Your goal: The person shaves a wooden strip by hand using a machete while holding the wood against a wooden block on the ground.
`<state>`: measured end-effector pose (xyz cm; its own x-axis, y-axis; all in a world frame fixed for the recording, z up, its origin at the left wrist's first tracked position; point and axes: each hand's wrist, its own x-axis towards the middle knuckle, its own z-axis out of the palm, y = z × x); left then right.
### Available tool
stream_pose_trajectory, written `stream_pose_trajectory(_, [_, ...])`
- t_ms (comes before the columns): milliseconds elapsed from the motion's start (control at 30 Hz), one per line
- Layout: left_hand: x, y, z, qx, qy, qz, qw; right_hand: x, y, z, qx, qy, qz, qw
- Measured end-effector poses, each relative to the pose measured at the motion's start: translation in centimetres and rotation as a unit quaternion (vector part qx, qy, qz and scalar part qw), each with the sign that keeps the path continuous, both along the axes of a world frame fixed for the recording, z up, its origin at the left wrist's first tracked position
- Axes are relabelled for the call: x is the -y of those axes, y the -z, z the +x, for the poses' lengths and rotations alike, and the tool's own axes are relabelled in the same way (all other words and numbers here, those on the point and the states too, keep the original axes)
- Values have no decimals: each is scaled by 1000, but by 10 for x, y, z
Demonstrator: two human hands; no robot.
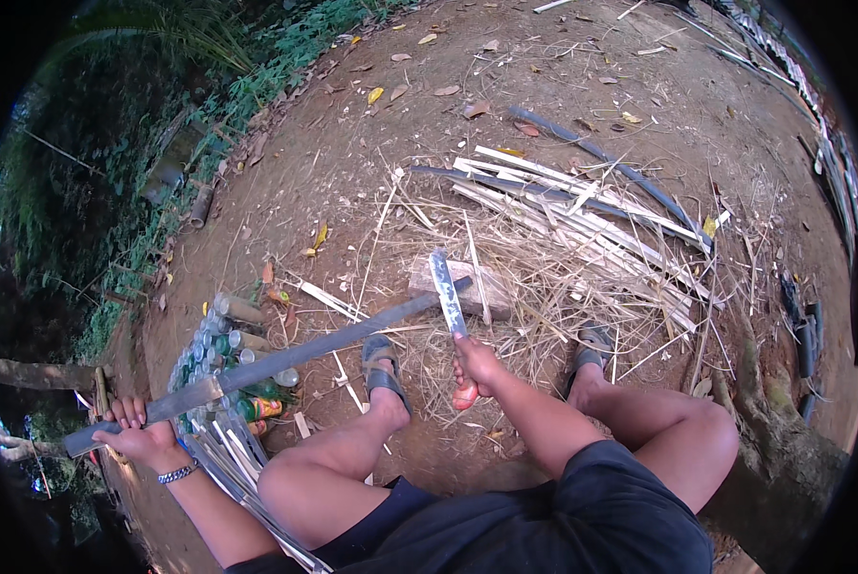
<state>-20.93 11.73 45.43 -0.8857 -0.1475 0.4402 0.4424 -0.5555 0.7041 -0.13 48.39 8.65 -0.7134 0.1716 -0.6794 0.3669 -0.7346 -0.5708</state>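
My left hand (140,435) grips the near end of a long grey bamboo slat (285,356) that runs up and right to a wooden block (462,285) on the ground. My right hand (477,368) holds a large knife (448,292) by its red handle, blade pointing up over the block beside the slat's far end. I sit with both knees bent, sandalled feet (383,368) on the dirt either side of the block.
A heap of split bamboo strips (582,215) and dry shavings lies beyond the block. Several bottles (233,349) are stacked at my left, with thin strips (233,459) beside them. A tree root (783,440) sits at right; plants border the left.
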Motion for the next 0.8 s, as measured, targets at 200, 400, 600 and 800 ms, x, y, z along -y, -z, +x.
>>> stream_pose_trajectory(200, [-2, 1, -26, 1, 24, 12, 1000, -15, 8, -13, -19, -39, -63, 997])
stream_pose_trajectory(400, [8, 12, -44, 8, 36, 26, 999, -34, 34, -33, -9, 0, -107, 994])
stream_pose_trajectory(600, [11, 14, -45, -28, 90, 14, 995, -50, 28, -37, 28, 45, -149, 987])
stream_pose_trajectory(800, [11, 12, -45, -37, 89, 14, 995, -46, 21, -35, -13, -26, -61, 998])
